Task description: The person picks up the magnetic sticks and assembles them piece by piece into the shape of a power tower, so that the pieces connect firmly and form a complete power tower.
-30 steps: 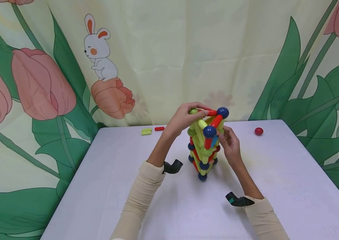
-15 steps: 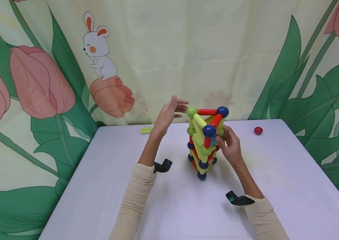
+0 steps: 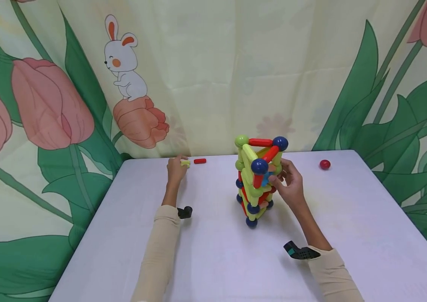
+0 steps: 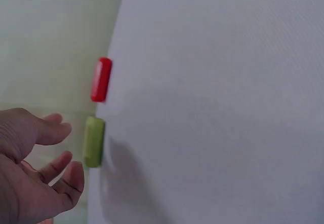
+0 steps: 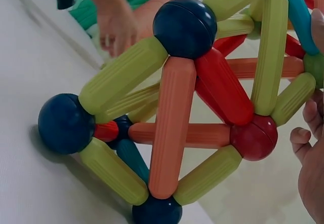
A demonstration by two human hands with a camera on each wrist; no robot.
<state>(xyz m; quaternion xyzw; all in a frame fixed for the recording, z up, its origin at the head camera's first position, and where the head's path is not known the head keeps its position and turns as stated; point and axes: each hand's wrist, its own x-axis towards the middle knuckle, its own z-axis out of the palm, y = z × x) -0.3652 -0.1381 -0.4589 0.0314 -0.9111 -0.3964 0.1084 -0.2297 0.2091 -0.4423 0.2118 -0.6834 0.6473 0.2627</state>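
A tower of magnetic rods and balls [image 3: 257, 191] stands on the white table, its top a frame of red and yellow-green rods with blue and green balls. My right hand [image 3: 291, 184] holds its upper right side between thumb and fingers; in the right wrist view the fingers curl by a green ball [image 5: 315, 67] at the edge. At the back left, my left hand [image 3: 176, 170] reaches over yellow-green magnetic rods [image 3: 186, 163]. In the left wrist view its thumb and fingers are spread apart beside a green rod [image 4: 94, 142], with a gap between.
A red magnetic rod [image 3: 200, 161] lies just right of the green ones, near the table's [image 3: 221, 260] back edge. Farther right is a loose red ball [image 3: 324, 164]. A printed curtain [image 3: 206, 84] hangs right behind the table.
My left hand has let go of the red rod at the tower's top and moved left and down to the green rods. The tower has turned slightly in my right hand.
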